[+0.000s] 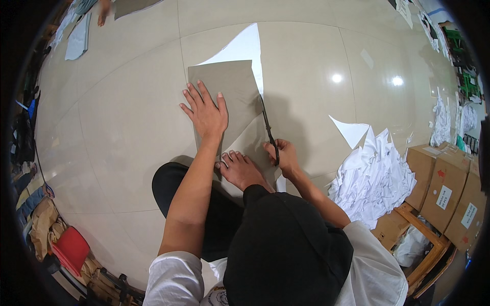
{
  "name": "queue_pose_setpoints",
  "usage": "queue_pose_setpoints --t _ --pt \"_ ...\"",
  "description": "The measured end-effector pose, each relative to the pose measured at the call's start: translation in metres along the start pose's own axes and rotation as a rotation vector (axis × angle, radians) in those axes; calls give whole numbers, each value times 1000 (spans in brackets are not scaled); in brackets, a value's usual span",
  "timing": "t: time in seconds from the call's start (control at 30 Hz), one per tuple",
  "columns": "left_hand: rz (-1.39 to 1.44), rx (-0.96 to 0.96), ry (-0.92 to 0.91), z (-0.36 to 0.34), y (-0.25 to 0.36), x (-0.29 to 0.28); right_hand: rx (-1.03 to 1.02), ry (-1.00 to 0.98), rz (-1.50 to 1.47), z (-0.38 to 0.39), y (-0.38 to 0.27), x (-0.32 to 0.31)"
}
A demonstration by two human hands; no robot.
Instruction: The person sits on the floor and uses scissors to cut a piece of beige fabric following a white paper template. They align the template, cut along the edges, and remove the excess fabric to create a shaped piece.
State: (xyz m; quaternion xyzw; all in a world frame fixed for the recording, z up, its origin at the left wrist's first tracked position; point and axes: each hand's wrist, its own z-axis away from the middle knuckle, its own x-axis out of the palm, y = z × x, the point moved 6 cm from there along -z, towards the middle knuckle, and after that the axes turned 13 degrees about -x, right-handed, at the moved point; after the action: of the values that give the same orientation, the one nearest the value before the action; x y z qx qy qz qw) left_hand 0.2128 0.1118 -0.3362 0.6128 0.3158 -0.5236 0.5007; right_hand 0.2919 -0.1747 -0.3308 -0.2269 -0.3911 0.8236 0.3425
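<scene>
A grey-brown sheet (236, 84) lies on the floor over a white piece of fabric (246, 42), whose pointed end sticks out beyond the far edge. My left hand (208, 112) is spread flat on the sheet, fingers apart, pressing its left part. In my right hand (286, 154) is a pair of dark scissors (269, 126), with my fingers through the handles. The blades run along the sheet's right edge, their tips where the white fabric shows. My bare foot (239, 168) rests on the near end of the sheet.
White fabric scraps (375, 171) are heaped at the right, beside stacked cardboard boxes (443, 178) and a wooden frame (419, 229). A red object (70, 250) stands at the lower left. A folded pale cloth (78, 38) and part of another person (103, 11) show at the far left.
</scene>
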Motion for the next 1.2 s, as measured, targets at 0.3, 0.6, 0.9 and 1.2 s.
queue_pose_setpoints --t 0.3,0.6,0.9,1.2 --pt "26 -3 -4 1 1 0 -30 2 8 -15 -9 4" --pt "1 7 18 1 1 1 -40 -11 -12 -16 -11 5" --pt "2 10 24 1 1 -1 -33 1 17 -20 -16 4" --pt "10 6 25 0 0 0 -43 -10 -9 -38 -24 10"
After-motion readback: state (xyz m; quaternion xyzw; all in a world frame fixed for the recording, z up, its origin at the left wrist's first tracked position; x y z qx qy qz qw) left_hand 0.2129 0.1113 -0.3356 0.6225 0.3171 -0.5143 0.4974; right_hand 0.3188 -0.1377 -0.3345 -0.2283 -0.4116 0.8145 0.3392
